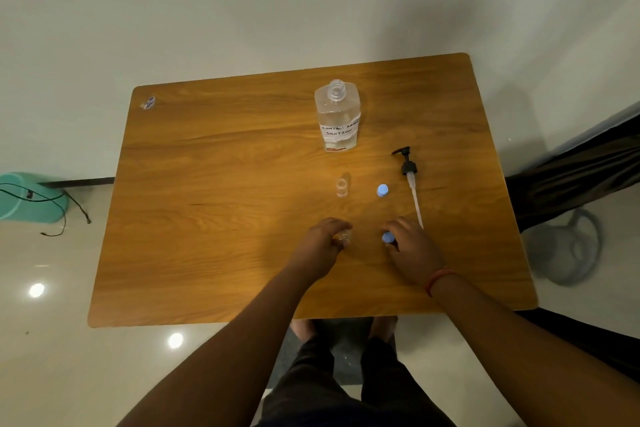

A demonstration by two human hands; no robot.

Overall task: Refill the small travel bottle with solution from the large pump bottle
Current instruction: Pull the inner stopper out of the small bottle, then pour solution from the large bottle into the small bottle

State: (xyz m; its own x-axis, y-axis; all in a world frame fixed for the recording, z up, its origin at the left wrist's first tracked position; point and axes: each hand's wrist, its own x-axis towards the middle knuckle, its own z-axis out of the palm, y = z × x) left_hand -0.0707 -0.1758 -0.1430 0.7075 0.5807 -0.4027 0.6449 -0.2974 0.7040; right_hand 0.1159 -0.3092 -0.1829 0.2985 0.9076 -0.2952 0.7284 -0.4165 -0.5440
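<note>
Two bare forearms reach from the lower edge over a wooden bench [214, 163], where a refill job is laid out. Farthest back stands the large bottle [337, 116], uncapped, partly full of clear liquid and bearing a handwritten label. Its black pump [410, 177] lies flat to the right, tube pointing toward the person. Nearer, the left hand [323, 243] is curled round a small clear travel bottle [345, 236], which stands on the wood; the right hand [412, 250] pinches a blue cap [387, 237] in its fingertips, just beside that bottle. A second small bottle [341, 186] stands open midway up the bench, with another blue cap [382, 191] near it. Whether either small bottle holds liquid cannot be told. The step in hand looks like capping or uncapping: it goes best with the bottle kept upright and steady, and the cap set squarely on the neck before turning.
</note>
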